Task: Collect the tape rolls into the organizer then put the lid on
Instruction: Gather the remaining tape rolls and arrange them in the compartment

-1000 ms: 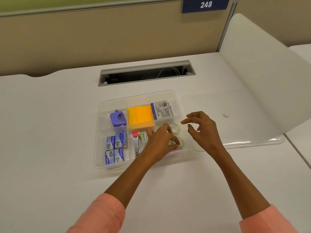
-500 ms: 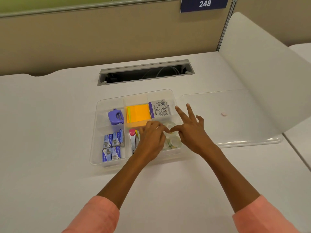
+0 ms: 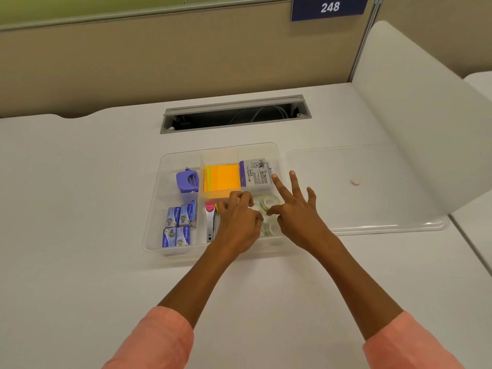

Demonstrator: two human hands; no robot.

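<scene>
Hands meet over the lower right compartment of the clear plastic divided organizer (image 3: 151, 230), which sits at the centre of the frame on the white desk (image 3: 80, 262). We record two clear tape rolls (image 3: 271, 201) in that compartment: one toward its upper side, the other (image 3: 268, 228) below it and partly hidden by fingers. Our left hand (image 3: 239, 222) is curled, knuckles up, its fingertips touching the lower roll; we cannot tell whether it grips the roll. Our right hand (image 3: 298, 214) is spread loose, index and middle fingers extended toward the upper part of the frame, thumb tip resting between the two rolls, grasping nothing.

We note a purple plastic punch-like tool (image 3: 187, 180) in the upper left compartment, orange sticky notes (image 3: 222, 178) at upper centre, a grey and purple printed packet (image 3: 255, 173) at upper right, blue staple boxes (image 3: 178, 225) at lower left, and a pink-capped metal stapler (image 3: 210, 222) at lower centre. The clear flat plastic lid (image 3: 359, 209) lies on the desk just right of the organizer.
</scene>
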